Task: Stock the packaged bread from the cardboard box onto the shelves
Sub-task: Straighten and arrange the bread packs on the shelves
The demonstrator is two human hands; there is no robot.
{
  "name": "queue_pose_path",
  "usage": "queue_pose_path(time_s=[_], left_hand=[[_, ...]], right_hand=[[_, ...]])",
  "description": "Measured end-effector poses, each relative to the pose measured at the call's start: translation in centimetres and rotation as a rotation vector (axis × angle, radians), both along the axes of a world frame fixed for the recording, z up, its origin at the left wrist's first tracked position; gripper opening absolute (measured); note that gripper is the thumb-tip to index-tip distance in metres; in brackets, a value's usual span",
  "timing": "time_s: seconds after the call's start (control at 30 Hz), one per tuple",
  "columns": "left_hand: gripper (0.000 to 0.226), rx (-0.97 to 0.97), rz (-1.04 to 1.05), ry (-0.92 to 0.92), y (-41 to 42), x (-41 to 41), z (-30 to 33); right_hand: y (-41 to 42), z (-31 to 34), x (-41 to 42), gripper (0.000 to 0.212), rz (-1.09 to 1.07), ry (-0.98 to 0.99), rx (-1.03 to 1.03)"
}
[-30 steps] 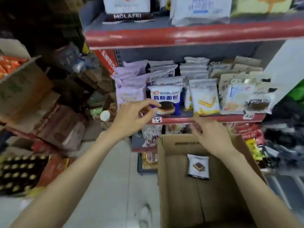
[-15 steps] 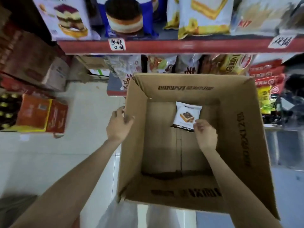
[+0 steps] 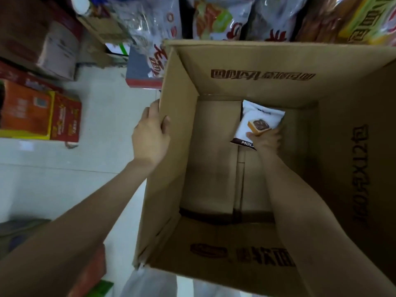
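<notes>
Deep at the far end of the cardboard box [image 3: 246,67], close to its far right corner, the right hand [image 3: 266,139] now has hold of the bread packet [image 3: 258,122]. Half a second ago that hand was only arriving at the packet's near right corner; now its thumb lies across the printed front while the fingers go under the near edge, so it is gripping the packet. The packet's far end appears to lean up against the far wall, though the shadow down there makes it hard to say whether it has left the bottom of the box yet.

The left hand [image 3: 151,136] has stayed at the top edge of the box's left wall, with the thumb inside and the fingers outside, pinching the cardboard and steadying the box. The head has come lower over the opening, so the red shelf edge seen a moment ago is out of view, and only the snack bags [image 3: 218,20] on the low shelf show beyond the far wall.

For the task, this looks like the last packet in the box: nothing else shows on its bottom. Once lifted out and set on a shelf, the stocking would seem to be finished.
</notes>
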State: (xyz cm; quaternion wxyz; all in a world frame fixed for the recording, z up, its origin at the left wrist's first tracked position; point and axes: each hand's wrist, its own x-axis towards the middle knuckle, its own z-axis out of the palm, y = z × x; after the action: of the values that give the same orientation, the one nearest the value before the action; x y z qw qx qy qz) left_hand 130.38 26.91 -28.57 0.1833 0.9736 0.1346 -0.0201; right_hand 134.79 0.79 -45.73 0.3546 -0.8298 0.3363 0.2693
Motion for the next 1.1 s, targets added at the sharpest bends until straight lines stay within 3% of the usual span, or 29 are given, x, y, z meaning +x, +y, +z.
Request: queue_pose_path(time_s=[0.13,0.33,0.5,0.77,0.97,1.1], left_hand=[[0.042,0.017,0.01,0.025,0.0,0.0,0.0],[0.041,0.008,0.007,0.021,-0.3,-0.1,-0.2],[0.042,0.021,0.004,0.029,-0.4,-0.2,-0.5],[0.041,0.042,0.002,0.032,-0.3,-0.2,-0.5],[0.038,0.029,0.014,0.035,-0.2,-0.4,-0.1],[0.041,-0.023,0.024,0.056,0.1,-0.5,0.7]], right_hand=[[-0.1,-0.9,0.1,0.099,0.0,0.057,-0.042],[-1.7,-1.4,-1.0,0.105,0.079,-0.104,0.049],[-1.3,0.3,-0.6,0.106,0.034,-0.208,-0.04],[0.5,2.3,0.9,0.059,-0.016,-0.194,-0.075],[0.8,7.2,-2.3,0.049,0.208,-0.263,-0.174],[1.2,14.0,-5.4,0.059,0.322,-0.365,-0.129]])
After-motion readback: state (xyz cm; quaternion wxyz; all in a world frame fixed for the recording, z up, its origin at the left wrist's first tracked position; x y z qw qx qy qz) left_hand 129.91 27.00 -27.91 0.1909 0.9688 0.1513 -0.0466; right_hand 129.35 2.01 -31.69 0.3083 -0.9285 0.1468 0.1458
